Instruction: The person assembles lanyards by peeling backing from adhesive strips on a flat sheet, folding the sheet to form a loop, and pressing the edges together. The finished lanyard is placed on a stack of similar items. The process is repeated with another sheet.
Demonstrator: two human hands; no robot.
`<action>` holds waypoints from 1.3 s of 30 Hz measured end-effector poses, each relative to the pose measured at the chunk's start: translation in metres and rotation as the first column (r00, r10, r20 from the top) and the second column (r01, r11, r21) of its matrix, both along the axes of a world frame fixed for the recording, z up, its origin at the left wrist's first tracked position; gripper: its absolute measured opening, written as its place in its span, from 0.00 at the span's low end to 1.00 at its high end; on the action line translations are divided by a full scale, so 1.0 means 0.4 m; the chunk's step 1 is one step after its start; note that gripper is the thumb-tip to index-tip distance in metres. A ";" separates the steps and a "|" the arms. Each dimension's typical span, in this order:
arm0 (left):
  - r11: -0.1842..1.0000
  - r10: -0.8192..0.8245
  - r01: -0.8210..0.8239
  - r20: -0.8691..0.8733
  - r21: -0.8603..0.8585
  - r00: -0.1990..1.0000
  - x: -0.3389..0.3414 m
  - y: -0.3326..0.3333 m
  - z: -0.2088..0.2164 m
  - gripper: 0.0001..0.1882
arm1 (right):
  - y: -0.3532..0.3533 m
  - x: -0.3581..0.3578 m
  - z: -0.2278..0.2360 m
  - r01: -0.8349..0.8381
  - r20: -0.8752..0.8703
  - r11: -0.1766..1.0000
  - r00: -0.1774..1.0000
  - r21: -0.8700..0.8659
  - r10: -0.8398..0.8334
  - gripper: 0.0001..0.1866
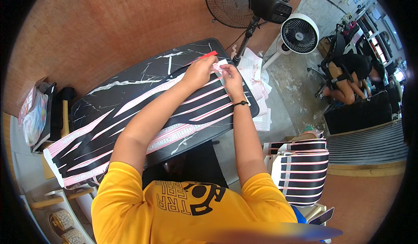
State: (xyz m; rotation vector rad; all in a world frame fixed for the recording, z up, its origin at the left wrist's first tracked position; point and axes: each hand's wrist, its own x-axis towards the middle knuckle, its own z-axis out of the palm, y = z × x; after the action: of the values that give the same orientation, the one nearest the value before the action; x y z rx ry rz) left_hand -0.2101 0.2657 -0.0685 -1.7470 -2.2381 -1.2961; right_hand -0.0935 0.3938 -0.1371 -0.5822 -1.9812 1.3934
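A long pink-and-white printed sheet carrying several black strips lies lengthwise over a black marble-patterned table. My left hand is closed at the sheet's far right end, fingertips pinched together. Just beyond its knuckles a flat red piece shows. My right hand, wearing a dark bracelet, is beside it with thumb and fingers curled together near a small white paper end. What lies between the fingertips of either hand is too small to make out.
Loose printed papers hang by the table's right edge. Beyond stand a black fan and a white fan. A stack of striped sheets sits at my right. Another person sits at far right. A plastic bag is at left.
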 end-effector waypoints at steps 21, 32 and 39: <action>0.864 0.337 -0.401 -0.243 -0.303 0.910 0.238 -0.033 -0.143 0.35 | -0.022 0.004 0.010 0.059 -0.117 0.993 0.992 0.105 -0.046 0.07; 0.774 0.277 -0.373 -0.257 -0.511 0.926 0.227 -0.025 -0.132 0.38 | 0.008 -0.009 -0.009 0.186 0.018 0.961 0.981 0.207 -0.194 0.11; 0.774 0.267 -0.364 -0.254 -0.518 0.930 0.225 -0.026 -0.125 0.38 | 0.009 -0.028 0.001 0.188 0.290 0.875 0.895 0.446 -0.340 0.15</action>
State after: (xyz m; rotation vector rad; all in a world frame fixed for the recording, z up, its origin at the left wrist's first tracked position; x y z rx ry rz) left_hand -0.1202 0.2551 -0.1185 -1.4098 -2.8294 -0.4231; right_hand -0.1048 0.3973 -0.1366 -0.9243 -2.2849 0.7017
